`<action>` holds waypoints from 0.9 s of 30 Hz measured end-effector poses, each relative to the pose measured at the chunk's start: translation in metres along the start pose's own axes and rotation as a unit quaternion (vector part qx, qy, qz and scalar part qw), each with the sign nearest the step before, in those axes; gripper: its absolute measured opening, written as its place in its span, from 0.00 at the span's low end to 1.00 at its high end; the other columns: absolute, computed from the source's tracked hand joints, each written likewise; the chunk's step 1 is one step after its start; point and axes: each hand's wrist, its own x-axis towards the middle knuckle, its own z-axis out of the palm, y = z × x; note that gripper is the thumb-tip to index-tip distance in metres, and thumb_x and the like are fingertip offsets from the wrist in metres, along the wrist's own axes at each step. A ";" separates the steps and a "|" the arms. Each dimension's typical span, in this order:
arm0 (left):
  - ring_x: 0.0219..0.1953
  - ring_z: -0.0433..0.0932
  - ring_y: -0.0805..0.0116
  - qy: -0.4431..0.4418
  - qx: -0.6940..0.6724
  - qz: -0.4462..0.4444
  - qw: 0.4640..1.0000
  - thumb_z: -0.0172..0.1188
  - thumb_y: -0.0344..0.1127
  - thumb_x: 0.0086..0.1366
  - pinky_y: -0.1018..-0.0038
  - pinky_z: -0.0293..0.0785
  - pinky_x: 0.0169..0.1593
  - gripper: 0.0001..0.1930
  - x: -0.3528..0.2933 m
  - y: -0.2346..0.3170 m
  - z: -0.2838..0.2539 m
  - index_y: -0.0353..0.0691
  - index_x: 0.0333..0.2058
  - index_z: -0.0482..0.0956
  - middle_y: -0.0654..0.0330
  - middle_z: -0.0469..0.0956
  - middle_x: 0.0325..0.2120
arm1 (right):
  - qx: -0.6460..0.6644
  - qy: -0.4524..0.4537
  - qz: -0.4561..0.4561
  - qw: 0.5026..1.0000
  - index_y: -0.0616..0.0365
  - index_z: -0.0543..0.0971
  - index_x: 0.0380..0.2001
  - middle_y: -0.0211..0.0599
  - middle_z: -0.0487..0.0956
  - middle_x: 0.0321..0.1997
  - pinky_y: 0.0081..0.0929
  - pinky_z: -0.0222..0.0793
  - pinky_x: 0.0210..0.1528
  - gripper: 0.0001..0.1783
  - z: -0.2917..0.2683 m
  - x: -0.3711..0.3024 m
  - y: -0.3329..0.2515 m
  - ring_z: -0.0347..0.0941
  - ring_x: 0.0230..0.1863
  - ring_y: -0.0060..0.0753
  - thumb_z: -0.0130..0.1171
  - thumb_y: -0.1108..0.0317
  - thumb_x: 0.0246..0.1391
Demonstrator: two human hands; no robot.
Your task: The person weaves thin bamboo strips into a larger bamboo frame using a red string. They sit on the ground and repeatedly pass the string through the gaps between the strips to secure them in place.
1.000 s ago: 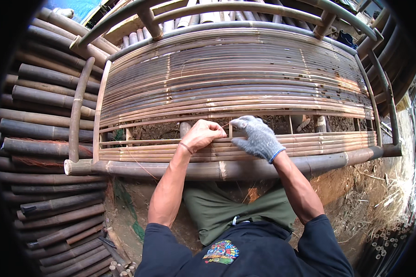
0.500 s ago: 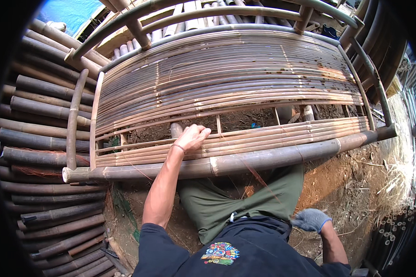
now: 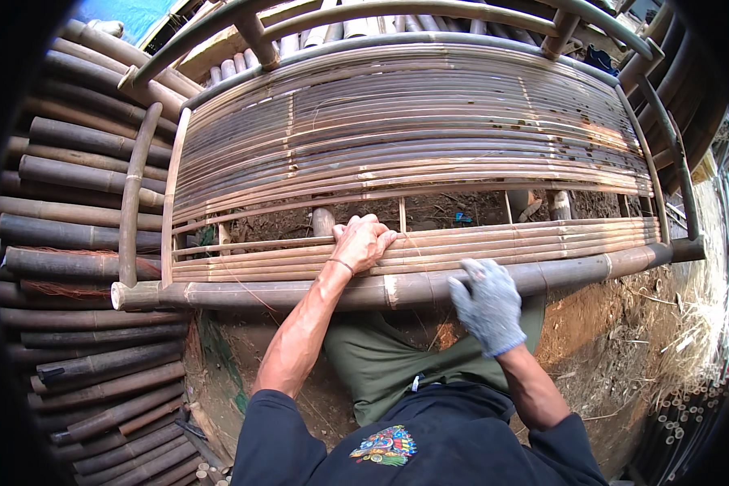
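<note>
A long bamboo bench seat of thin slats [image 3: 429,121] lies in front of me, with a gap between its far slats and a near group of slats [image 3: 575,240]. My bare left hand [image 3: 358,245] is closed on the far edge of the near group, its fingers curled over a bamboo slat [image 3: 251,245]. My right hand [image 3: 489,306], in a grey knit glove, is over the thick front bamboo pole [image 3: 324,296]. Its fingers are spread with nothing in them; whether they touch the pole I cannot tell.
Stacked dark bamboo poles [image 3: 97,340] fill the left side. Bench rails [image 3: 397,10] rise at the back, and an armrest pole [image 3: 136,194] stands at the left end. Cut bamboo ends [image 3: 684,409] and straw [image 3: 688,316] lie at the right. Cross supports [image 3: 322,220] show in the gap.
My right hand has come up from beside my hip at the lower right to the front pole. My left hand stays on the slats; the whole view has shifted slightly.
</note>
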 end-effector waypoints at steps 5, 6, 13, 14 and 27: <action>0.51 0.71 0.52 0.007 0.008 -0.027 1.000 0.56 0.53 0.67 0.52 0.58 0.54 0.16 -0.001 0.003 0.002 0.53 0.40 0.87 0.54 0.76 0.43 | -0.057 -0.132 0.035 0.989 0.57 0.80 0.39 0.48 0.81 0.37 0.47 0.74 0.46 0.16 0.040 0.051 -0.040 0.79 0.40 0.52 0.59 0.56 0.55; 0.53 0.69 0.53 -0.018 0.035 -0.042 0.998 0.54 0.56 0.68 0.55 0.58 0.55 0.18 0.000 0.003 0.001 0.56 0.48 0.83 0.56 0.74 0.45 | -0.026 -0.139 0.057 0.988 0.58 0.80 0.38 0.49 0.81 0.36 0.49 0.74 0.46 0.15 0.046 0.054 -0.039 0.79 0.40 0.53 0.58 0.57 0.55; 0.54 0.68 0.49 -0.068 0.039 -0.040 0.996 0.46 0.56 0.71 0.49 0.57 0.54 0.20 0.004 0.005 0.000 0.61 0.53 0.80 0.55 0.74 0.47 | 0.073 -0.299 -0.022 0.951 0.56 0.81 0.35 0.53 0.82 0.36 0.48 0.76 0.44 0.12 0.041 0.068 0.003 0.80 0.39 0.56 0.54 0.62 0.52; 0.54 0.69 0.49 -0.083 0.044 -0.044 0.995 0.46 0.56 0.71 0.49 0.57 0.54 0.20 0.005 0.005 -0.001 0.62 0.52 0.81 0.54 0.74 0.47 | 0.074 -0.328 -0.088 0.938 0.55 0.81 0.35 0.52 0.82 0.35 0.48 0.76 0.43 0.11 0.034 0.075 0.005 0.80 0.38 0.55 0.54 0.63 0.52; 0.48 0.69 0.54 -0.044 0.031 -0.006 0.999 0.49 0.53 0.70 0.54 0.57 0.46 0.17 0.004 0.002 -0.001 0.56 0.38 0.85 0.56 0.74 0.41 | 0.133 0.095 -0.279 0.946 0.57 0.81 0.38 0.42 0.83 0.35 0.29 0.75 0.29 0.08 -0.027 0.149 -0.014 0.77 0.25 0.34 0.54 0.68 0.63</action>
